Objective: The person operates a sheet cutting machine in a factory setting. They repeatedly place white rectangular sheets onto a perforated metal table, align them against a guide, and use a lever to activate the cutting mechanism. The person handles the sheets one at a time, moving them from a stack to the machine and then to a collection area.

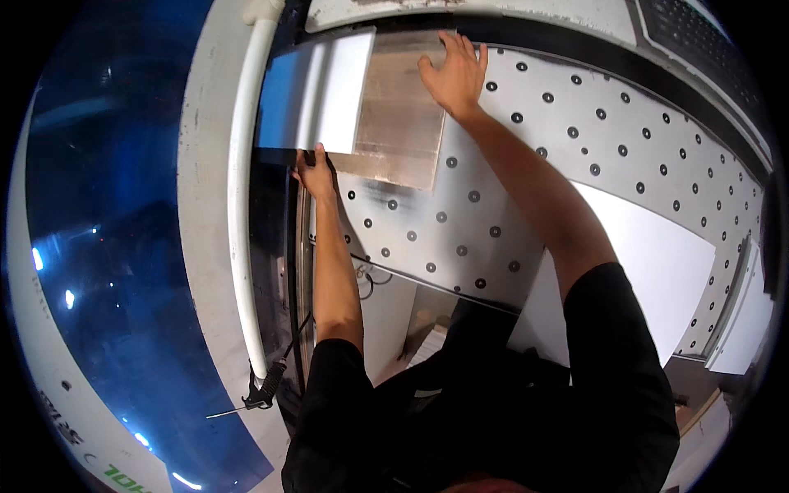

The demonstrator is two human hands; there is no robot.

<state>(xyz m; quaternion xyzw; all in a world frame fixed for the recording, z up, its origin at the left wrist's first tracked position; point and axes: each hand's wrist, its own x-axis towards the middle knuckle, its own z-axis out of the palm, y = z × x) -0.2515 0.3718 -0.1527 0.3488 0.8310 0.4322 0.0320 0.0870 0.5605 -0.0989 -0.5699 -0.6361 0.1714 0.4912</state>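
A thin glossy sheet [339,94], white with a blue-looking left part, lies at the far left of a worktable. Beside and partly under it is a brownish flat plate [403,119]. My left hand [315,174] is at the near edge of the glossy sheet, its thumb on the edge and its other fingers partly hidden; it seems to pinch the sheet. Over the far right corner of the brownish plate, my right hand [457,76] has its fingers spread and holds nothing. Whether its fingertips touch the plate I cannot tell.
The grey worktable [526,156] is dotted with black round pads. A large white sheet [641,255] lies at the right, partly behind my right arm. On the left stand a white vertical pipe [244,181], an air gun [267,390] and a dark blue machine panel [115,181].
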